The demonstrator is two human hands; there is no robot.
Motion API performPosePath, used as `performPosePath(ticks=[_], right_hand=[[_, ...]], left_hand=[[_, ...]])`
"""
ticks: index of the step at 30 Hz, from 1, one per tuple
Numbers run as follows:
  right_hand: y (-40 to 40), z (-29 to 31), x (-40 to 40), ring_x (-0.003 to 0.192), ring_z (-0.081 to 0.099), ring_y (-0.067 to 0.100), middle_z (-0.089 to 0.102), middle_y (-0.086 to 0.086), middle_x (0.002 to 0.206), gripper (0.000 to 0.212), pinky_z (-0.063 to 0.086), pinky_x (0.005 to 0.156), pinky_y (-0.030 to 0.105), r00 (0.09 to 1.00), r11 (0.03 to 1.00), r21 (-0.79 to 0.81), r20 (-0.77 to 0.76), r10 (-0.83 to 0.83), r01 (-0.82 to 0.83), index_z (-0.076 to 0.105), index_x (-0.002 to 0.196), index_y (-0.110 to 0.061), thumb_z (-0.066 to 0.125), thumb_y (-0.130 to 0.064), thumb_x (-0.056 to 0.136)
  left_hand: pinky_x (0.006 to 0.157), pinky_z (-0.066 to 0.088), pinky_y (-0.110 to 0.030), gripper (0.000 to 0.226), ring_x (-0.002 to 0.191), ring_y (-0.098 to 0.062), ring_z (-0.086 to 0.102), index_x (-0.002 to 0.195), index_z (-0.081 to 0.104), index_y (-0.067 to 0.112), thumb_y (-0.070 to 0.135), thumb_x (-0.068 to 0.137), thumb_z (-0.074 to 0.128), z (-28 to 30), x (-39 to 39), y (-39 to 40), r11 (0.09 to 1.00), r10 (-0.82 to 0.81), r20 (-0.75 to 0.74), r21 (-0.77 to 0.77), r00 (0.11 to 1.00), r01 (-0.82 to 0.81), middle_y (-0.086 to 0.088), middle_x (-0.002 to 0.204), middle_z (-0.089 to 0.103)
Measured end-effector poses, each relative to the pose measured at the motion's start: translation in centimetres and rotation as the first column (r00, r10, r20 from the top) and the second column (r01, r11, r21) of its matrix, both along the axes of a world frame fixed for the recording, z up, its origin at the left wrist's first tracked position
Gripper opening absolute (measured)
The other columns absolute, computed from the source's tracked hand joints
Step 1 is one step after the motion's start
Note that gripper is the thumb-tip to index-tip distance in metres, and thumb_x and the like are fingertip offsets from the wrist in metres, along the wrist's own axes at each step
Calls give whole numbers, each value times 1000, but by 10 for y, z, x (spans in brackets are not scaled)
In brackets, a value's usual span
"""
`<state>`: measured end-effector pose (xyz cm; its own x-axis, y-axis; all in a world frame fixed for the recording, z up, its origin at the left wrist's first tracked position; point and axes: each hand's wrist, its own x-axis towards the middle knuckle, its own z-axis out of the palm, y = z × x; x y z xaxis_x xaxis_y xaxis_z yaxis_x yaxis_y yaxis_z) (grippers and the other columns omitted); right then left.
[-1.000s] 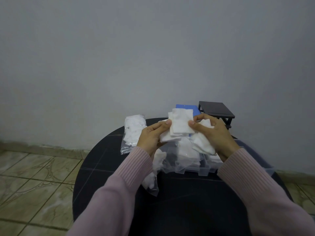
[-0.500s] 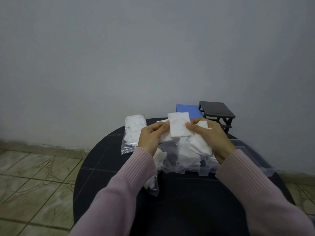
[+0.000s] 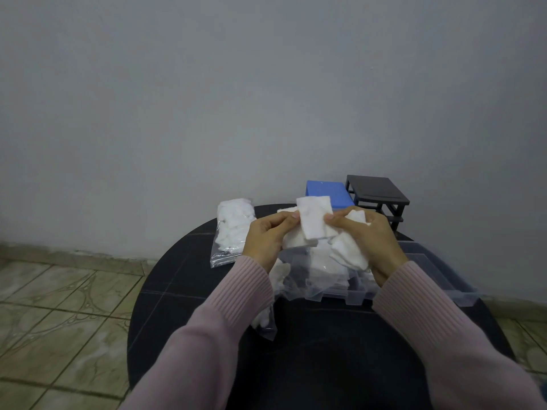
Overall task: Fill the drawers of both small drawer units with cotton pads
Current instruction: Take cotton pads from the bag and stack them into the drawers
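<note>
Pinching 1 cotton pad point(image 3: 313, 220) upright between left hand point(image 3: 266, 238) and right hand point(image 3: 367, 238) | right is also gripping more pads | drawers point(image 3: 355, 287) are lying directly below, nearer right hand.

My hands meet above the middle of the worktop point(image 3: 183, 291), the left hand point(image 3: 266, 236) and right hand point(image 3: 367, 236) both holding a stack of cotton pads point(image 3: 314, 220) between them. Under them lie clear drawers point(image 3: 426, 261) and a bag. A second bag of pads point(image 3: 233, 229) lies to the left. Behind, at the wall, two drawer units stand side by side: one point(image 3: 327, 193) left, the other point(image 3: 377, 193) right.
</note>
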<state>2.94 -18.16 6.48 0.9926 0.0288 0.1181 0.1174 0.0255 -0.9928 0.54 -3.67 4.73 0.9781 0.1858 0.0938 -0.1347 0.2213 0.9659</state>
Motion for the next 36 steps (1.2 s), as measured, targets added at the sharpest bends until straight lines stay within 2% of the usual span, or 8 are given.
performPosePath(ticks=[7, 12, 17, 20, 22, 26, 29, 36], right_hand=[[-1, 1, 0, 66, 60, 15, 65, 4, 73, 18, 47, 59, 26, 999, 1000, -13, 43, -27, 27, 62, 63, -14, 72, -5, 75], [-2, 0, 0, 72, 63, 17, 67, 3, 78, 16, 52, 64, 27, 998, 999, -38, 64, -5, 7, 63, 68, -16, 74, -6, 74], [-5, 1, 2, 68, 62, 13, 67, 2, 81, 12, 52, 57, 19, 1000, 998, -64, 0, 29, -29, 66, 80, -15, 73, -5, 75], [-7, 3, 5, 72, 62, 18, 66, 6, 84, 9, 53, 63, 27, 998, 999, 18, -49, -28, 29, 65, 78, -14, 72, -9, 77], [-8, 3, 6, 73, 62, 18, 67, 6, 85, 9, 54, 60, 24, 998, 997, 79, -63, -19, 24, 64, 78, -15, 71, -9, 78], [-4, 1, 3, 67, 64, 13, 68, 4, 82, 9, 53, 53, 18, 999, 999, 42, -38, 35, -34, 66, 80, -12, 73, -9, 76], [1, -3, 1, 63, 64, 11, 68, 2, 78, 9, 52, 55, 20, 998, 997, -34, -10, 62, -62, 66, 77, -12, 74, -9, 75], [3, -10, 3, 70, 62, 17, 68, 1, 77, 12, 51, 61, 28, 996, 991, -134, 84, -2, 13, 66, 69, -19, 77, -15, 73]], left_hand=[[71, 55, -24, 20, 72, -12, 65, 76, 72, 12, 32, 74, 70, 1, 0, -1, 1000, -18, 38, 11, 999, 17, -1, 76, 71], [58, 48, -12, 6, 59, 0, 61, 73, 68, 9, 8, 77, 72, -4, 2, -1, 994, 42, 97, 93, 994, -51, 11, 59, 65], [78, 51, -22, 4, 86, -14, 64, 83, 72, 14, 13, 82, 68, -8, 7, 3, 977, 124, 114, 161, 986, -142, 2, 85, 70], [92, 51, -37, 30, 98, -25, 64, 85, 71, 24, -2, 88, 56, -10, 7, 5, 967, 103, 137, 219, 985, -131, 1, 98, 71], [89, 53, -37, 40, 93, -23, 65, 90, 69, 25, -11, 87, 51, -10, 6, 6, 971, 68, 143, 217, 987, -98, 0, 96, 70], [71, 54, -16, 39, 82, -9, 64, 97, 64, 20, -15, 86, 49, -10, 5, 3, 971, 39, 182, 226, 983, -80, -1, 92, 68], [67, 55, -17, 36, 81, -9, 66, 103, 63, 12, -15, 89, 43, -7, 3, -1, 984, -10, 166, 179, 986, -20, -3, 92, 68], [65, 52, -22, 36, 75, -9, 60, 87, 65, 17, 1, 90, 33, 3, 1, -5, 998, -37, 73, 46, 997, 34, -1, 83, 65]])
